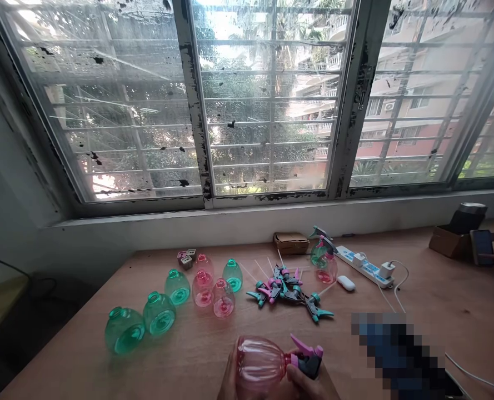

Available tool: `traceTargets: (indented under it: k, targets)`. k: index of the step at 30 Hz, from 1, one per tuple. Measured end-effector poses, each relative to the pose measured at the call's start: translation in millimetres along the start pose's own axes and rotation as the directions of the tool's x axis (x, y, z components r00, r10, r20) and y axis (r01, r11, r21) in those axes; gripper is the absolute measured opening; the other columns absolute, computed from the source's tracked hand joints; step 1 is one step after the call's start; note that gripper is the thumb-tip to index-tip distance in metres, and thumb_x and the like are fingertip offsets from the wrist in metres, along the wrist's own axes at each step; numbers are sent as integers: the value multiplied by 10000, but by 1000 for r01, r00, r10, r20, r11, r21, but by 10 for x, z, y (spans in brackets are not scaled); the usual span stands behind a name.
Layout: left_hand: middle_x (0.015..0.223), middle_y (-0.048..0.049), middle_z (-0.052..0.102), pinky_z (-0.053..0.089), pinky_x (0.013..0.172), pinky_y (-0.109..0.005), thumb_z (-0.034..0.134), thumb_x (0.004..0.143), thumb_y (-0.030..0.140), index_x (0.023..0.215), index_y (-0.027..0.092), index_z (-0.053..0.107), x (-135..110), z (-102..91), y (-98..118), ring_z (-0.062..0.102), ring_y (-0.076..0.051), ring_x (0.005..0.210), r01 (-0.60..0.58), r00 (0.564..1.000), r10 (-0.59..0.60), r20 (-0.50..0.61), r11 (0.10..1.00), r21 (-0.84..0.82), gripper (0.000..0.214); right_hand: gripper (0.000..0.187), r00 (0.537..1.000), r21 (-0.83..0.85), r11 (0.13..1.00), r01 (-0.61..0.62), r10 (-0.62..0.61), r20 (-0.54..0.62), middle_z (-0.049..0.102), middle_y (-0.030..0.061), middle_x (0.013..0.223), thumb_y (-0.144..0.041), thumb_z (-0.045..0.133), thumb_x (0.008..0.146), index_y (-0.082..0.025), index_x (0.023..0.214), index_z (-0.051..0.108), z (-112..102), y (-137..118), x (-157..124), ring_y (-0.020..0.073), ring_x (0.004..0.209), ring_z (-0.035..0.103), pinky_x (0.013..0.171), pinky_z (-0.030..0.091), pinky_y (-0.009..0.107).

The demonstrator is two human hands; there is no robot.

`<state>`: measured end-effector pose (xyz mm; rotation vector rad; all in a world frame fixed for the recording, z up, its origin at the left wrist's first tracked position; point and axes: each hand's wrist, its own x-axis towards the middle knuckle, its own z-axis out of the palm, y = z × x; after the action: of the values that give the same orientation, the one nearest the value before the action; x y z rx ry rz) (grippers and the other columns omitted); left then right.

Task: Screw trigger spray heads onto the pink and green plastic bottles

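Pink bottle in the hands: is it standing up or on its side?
On its side: the pink bottle lies level, its spray head pointing right.

Bottle: pink bottle (260, 362), translucent, round-bodied and ribbed along its length.
Pose: lying on its side, base toward the left, neck toward the right.
Head: spray head (308, 356) seated at the bottle's neck, with a dark grey body, pink trigger and pink nozzle tip; the trigger points up and to the left.
Place: bottom centre of the view, close to the person.
Hold: left hand (229, 379) cups the bottle's base end; right hand (304, 387) grips from beneath at the neck and spray head.
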<state>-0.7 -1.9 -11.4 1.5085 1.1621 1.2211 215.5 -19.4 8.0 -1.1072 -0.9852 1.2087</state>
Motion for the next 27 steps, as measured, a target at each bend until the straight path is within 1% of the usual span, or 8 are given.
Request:
traceTargets:
  k: [3,7,11,14,17,21,24,27]
  targets:
    - [1454,-167,491,269,1180,-468,743,599,659,1421,190,399,8,-4,-3,412,-367,1372,-27,999,28,-28,998,53,1007,599,1000,-1,1000,-1,1,13,630,20,599,-693,775,615,-164,874,665,-3,-33,0,199,497,572,481,437,291]
    - [1410,-167,531,305,1161,-479,749,556,692,1451,192,344,-13,-13,-12,481,-374,1316,-6,999,7,31,999,-33,1102,592,1000,24,1000,9,-10,23,617,8,587,-690,762,636,-159,872,650,-5,-13,6,181,478,549,470,417,278]
    - [1433,-166,510,290,1169,-474,767,578,649,1448,193,333,-22,-19,1,463,-362,1334,24,1000,-22,21,998,-66,1074,585,1000,27,1000,8,-9,11,613,4,580,-673,774,635,-154,878,653,-10,65,23,159,446,509,444,391,264]
    - [1472,-158,475,294,1173,-452,798,599,564,1433,192,364,0,-41,25,419,-352,1371,28,1000,-27,16,1000,-9,1010,556,1000,45,999,14,-15,8,619,8,592,-647,776,653,-151,872,653,-16,134,40,145,440,491,436,379,257]
    - [1482,-136,476,289,1179,-442,806,624,484,1396,200,439,11,-68,47,381,-351,1396,24,1000,-24,-2,998,52,901,550,1000,37,999,19,-19,7,619,12,584,-638,769,670,-147,886,648,-18,185,52,139,428,482,422,345,250]
    - [1476,-122,491,306,1174,-447,824,603,440,1408,199,435,-14,-82,69,398,-350,1386,16,1000,-16,4,999,43,926,573,1000,35,999,2,-2,-5,613,10,584,-654,774,645,-148,883,650,-21,178,50,146,434,483,430,338,259]
    - [1476,-121,492,325,1168,-439,774,688,373,1397,177,452,-23,-95,70,401,-334,1387,52,998,-54,21,992,115,803,550,999,19,1000,-18,17,43,581,-10,567,-646,771,656,-147,857,656,-36,128,38,145,448,483,458,337,265]
    - [1480,-118,487,311,1176,-439,764,701,348,1367,173,490,-11,-108,48,395,-331,1391,50,999,-51,6,988,145,741,541,997,-1,1000,-28,28,77,580,-14,572,-641,764,677,-146,865,652,-54,92,28,142,458,481,472,340,264]
